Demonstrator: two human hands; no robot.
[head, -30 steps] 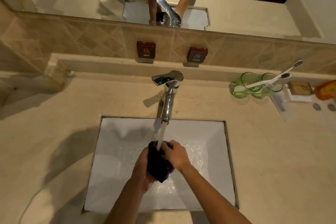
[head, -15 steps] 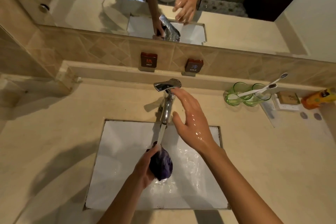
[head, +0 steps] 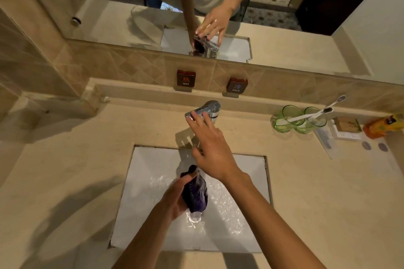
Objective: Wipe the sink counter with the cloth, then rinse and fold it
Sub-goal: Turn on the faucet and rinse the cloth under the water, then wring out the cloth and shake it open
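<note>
A wide beige stone counter (head: 65, 170) is seen from above, and a white rectangular sink basin (head: 153, 231) is set into it, its floor wet and glistening. Behind the counter a large wall mirror (head: 306, 35) is mounted over a band of tan diagonal tiles (head: 131, 67), in which two dark brown square plaques (head: 186, 78) marked HOT and COLD are fixed.

The right hand (head: 213, 150) is stretched forward over the back edge of the basin, wet, with its fingers nearly straight and spread; the fingertips are laid on the lever of the chrome single-lever tap (head: 207, 110), and nothing is held in it. Lower in the basin, the left hand (head: 177, 200) is wrapped around a bunched, soaked dark purple cloth (head: 195, 194), which is gripped in the curled fingers above the middle of the sink. Water is seen running over the cloth and pooling beneath it.

At the right rear of the counter two green clear glass tumblers (head: 299, 119) are stood side by side, touching, with white toothbrushes (head: 314, 113) leant in them. Just beside them a small tan box (head: 347, 125) and an orange packet (head: 382, 125) are placed.
</note>
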